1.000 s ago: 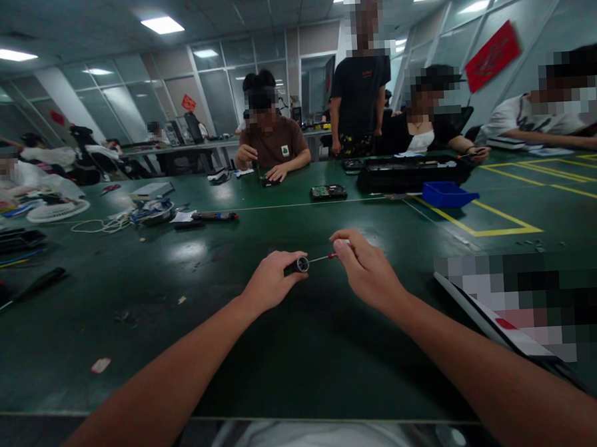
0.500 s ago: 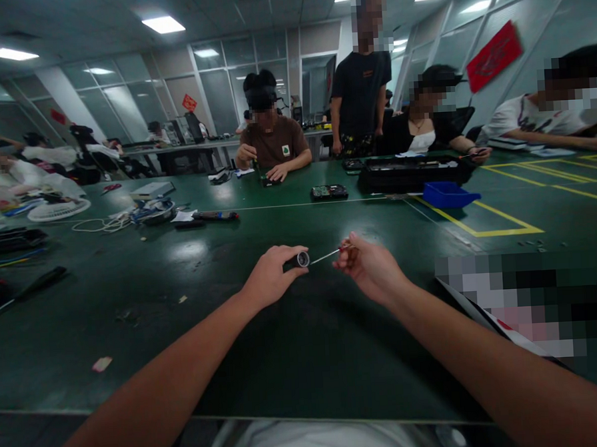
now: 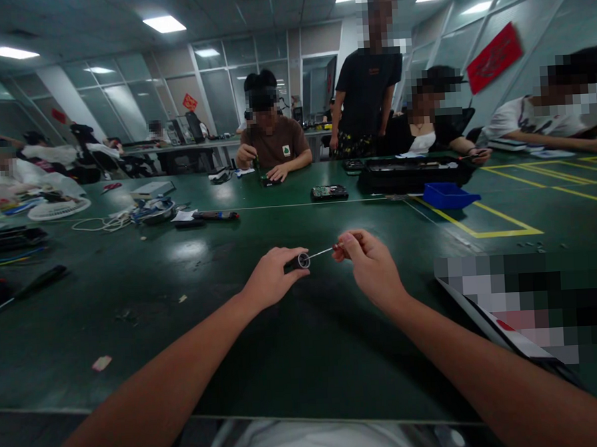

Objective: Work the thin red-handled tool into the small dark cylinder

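**Thin tool at the mouth of a small dark cylinder**

From where I stand, the left hand has a dark cylinder pinched between thumb and fingers, its pale-rimmed open end turned toward the right hand. That hand has its thumb and fingertips closed on the red handle end of a thin tool, whose bright shaft slants down to the rim. Whether the tip is inside or merely at the edge, I can't tell. The cylinder is held above the green table and looks to be in one piece, with the tool at its opening; nothing shows whether any part within has been loosened, fixed or reached.

Farther out, a pen-shaped tool lies to the left near a tangle of cable. Beyond the hands sits a small circuit-board device, and to its right a blue bin near a long black tray. Across the table, a person in a brown shirt bends over a small dark part.
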`<control>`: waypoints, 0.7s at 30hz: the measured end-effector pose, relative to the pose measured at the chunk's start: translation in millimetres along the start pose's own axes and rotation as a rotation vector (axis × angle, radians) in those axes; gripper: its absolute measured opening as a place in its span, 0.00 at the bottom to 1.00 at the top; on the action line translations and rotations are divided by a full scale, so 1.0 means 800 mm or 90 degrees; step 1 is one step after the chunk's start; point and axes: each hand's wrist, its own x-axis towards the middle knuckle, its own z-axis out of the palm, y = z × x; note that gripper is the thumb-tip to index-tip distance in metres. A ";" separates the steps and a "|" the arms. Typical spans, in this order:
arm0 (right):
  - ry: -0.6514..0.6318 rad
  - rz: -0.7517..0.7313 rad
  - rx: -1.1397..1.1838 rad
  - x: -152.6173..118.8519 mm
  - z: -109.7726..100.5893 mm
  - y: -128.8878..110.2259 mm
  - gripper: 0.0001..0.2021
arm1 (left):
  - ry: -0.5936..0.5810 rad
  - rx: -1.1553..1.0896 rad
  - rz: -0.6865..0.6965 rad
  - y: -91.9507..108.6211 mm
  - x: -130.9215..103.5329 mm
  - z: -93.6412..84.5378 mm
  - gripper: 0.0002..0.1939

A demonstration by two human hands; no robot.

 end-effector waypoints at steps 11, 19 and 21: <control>-0.068 -0.081 -0.107 -0.006 -0.007 -0.003 0.10 | 0.004 0.000 0.005 -0.004 -0.001 0.000 0.21; -0.065 -0.071 -0.229 -0.006 -0.011 -0.007 0.17 | -0.007 0.001 -0.004 0.000 0.000 0.003 0.21; -0.071 -0.082 -0.223 -0.006 -0.011 -0.004 0.14 | -0.002 -0.001 -0.005 0.000 -0.001 0.002 0.21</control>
